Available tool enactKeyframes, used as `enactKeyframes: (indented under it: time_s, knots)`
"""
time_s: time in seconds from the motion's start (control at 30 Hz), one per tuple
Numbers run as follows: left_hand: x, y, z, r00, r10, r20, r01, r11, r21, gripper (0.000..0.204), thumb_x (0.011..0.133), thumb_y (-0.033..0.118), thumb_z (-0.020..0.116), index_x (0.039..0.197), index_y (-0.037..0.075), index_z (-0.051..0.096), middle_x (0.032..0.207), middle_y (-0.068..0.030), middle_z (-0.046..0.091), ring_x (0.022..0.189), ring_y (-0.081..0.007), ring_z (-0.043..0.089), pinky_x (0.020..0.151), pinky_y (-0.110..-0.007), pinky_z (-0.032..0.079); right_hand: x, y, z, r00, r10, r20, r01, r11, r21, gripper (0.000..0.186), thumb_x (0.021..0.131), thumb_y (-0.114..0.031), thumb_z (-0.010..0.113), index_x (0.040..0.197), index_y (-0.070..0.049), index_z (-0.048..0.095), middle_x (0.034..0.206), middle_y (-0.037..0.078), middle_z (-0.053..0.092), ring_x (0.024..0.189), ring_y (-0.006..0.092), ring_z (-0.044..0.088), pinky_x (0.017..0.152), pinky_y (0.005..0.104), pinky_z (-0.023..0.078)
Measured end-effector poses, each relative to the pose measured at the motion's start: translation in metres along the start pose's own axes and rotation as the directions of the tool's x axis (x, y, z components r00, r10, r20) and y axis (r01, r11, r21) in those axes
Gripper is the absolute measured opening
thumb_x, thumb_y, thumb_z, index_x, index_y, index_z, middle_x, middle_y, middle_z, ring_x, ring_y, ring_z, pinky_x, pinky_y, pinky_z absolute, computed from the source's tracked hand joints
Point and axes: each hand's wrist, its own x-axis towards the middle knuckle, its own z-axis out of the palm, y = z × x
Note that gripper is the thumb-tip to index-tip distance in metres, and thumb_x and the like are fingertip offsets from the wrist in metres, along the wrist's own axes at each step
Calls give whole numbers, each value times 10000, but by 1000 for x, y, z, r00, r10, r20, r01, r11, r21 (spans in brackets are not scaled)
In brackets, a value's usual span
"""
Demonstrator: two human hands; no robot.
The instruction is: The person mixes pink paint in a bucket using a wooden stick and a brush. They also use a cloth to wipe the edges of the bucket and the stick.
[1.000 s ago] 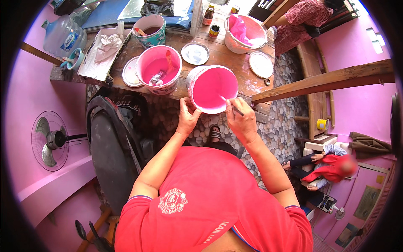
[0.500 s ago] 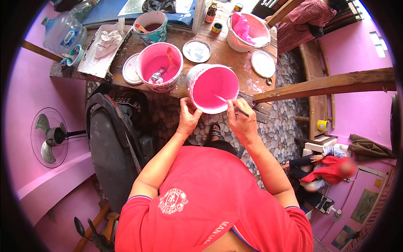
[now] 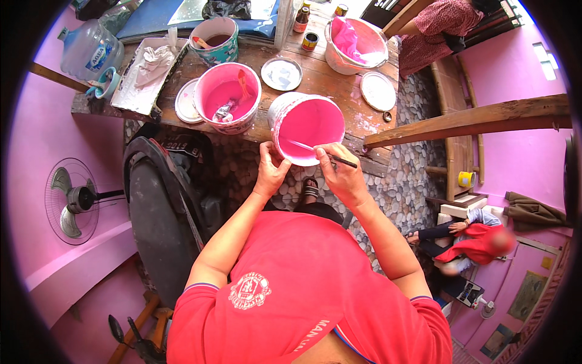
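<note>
A white bucket (image 3: 312, 121), pink with paint inside, tilts toward me at the table's front edge. My left hand (image 3: 271, 170) grips its near left rim, fingers closed around the edge. In my right hand (image 3: 341, 175) is a slim tool (image 3: 298, 144) with a dark handle; its thin pink-smeared shaft lies across the bucket's mouth, and I cannot tell its exact kind. Left of these stands another bucket (image 3: 213, 91) of pink paint, holding an orange-handled tool (image 3: 244, 82) and a crumpled silvery thing (image 3: 224, 111).
On the wooden table (image 3: 267, 54) are white lids (image 3: 282, 74), a paint tray (image 3: 130, 91), a teal-patterned bucket (image 3: 218, 51) and a bucket with pink plastic (image 3: 344, 60). A wooden beam (image 3: 473, 123) juts in from the right. A motorcycle seat (image 3: 156, 206) stands to the left.
The slim tool's shaft has swung left and toward me across the bucket's mouth. My right hand has shifted slightly left; my left hand keeps its hold on the bucket.
</note>
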Motion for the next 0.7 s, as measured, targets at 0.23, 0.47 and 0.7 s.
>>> enactKeyframes:
  time_s: [0.23,0.47,0.7]
  knots:
    - [-5,16,4,1000,-6,31,0,982,191,459,929,51,702,1230,63,356,1142,-58,557,1054,-127,582,943,-303,493,3,4,-17,981,-135,-138,77,929,-362,28,937,-45,651,949,-20,644,846,144,641,782,343,652,701,425,540]
    - [-8,14,10,998,-40,48,36,996,87,449,932,31,689,1228,62,353,1152,-63,555,1084,-128,592,966,-307,504,-4,0,-14,994,-56,-98,31,971,-238,61,930,-40,660,983,-12,666,882,139,660,818,343,668,718,422,546]
    - [-8,12,12,999,-21,43,14,990,144,455,933,31,689,1231,65,348,1160,-72,558,1097,-138,606,970,-311,512,-9,-3,-11,997,-14,-71,-2,975,-222,44,938,-48,652,967,-16,660,891,143,669,822,343,672,715,424,546]
